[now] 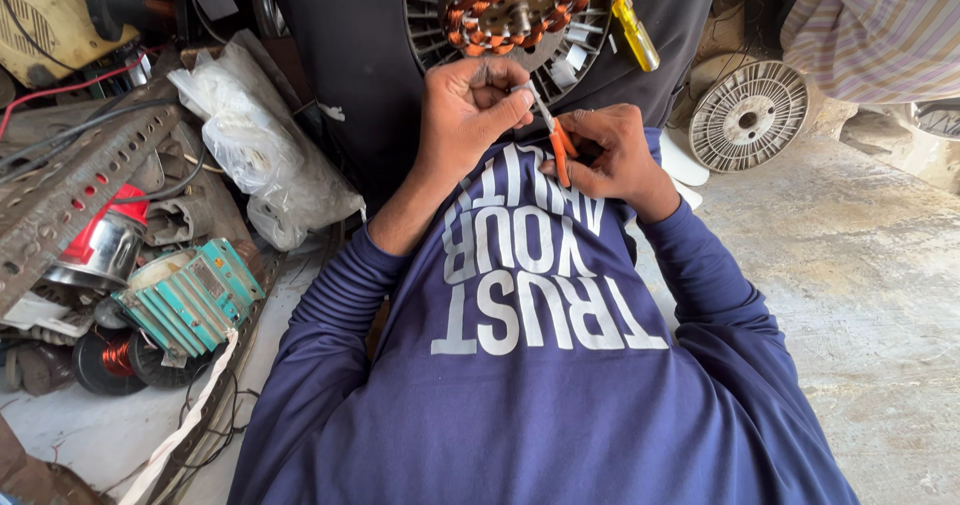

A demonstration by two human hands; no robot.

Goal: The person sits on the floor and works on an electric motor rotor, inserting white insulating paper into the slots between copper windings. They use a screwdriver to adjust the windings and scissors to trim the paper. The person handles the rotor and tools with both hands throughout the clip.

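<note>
Navy sleeves [330, 365] up close, then both hands meet at chest height. Left hand [465, 115] pinches something tiny, can't tell what; right hand [615, 155] is wrapped around orange-handled pliers [556, 140], tips at the left fingertips [520, 100]. Copper-wound stator [510, 5] sits just beyond. I'd keep the grip short. Clutter hems the left side, bare floor [860, 265] right.

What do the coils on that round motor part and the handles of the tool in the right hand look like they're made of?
The coils look like enamelled copper wire: glossy orange-brown windings on a grey metal core. The tool handles in the right hand look like orange plastic or rubber, smooth and matte; which one is unclear.
</note>
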